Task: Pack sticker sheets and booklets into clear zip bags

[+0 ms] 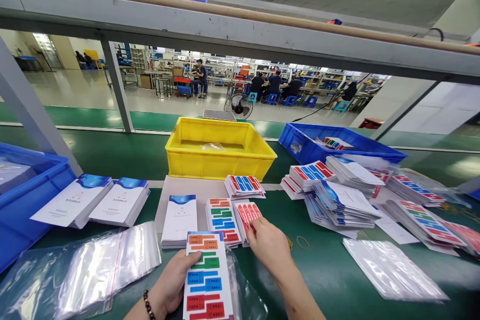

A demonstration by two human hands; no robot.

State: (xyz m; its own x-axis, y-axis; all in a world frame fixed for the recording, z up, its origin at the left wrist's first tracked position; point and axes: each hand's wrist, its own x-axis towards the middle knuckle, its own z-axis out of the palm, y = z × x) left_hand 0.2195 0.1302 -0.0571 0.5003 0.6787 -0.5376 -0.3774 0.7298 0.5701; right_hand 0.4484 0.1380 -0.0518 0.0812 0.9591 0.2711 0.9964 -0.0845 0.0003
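Holds a coloured sheet (206, 275) in the left hand (173, 282), clasped between thumb and fingers, above the front of the table (322, 272). Touches the red sheets (248, 211) with the right hand (270, 246), with fingers close together; cannot tell whether pinching one. Has white booklets (180, 224) farther left and a yellow bin (215, 165) behind.

Rectangular white paper sheet (208, 276) rocks orange, green, blue, red stepped blocks; oblong plastic bin (217, 164) is all yellow.
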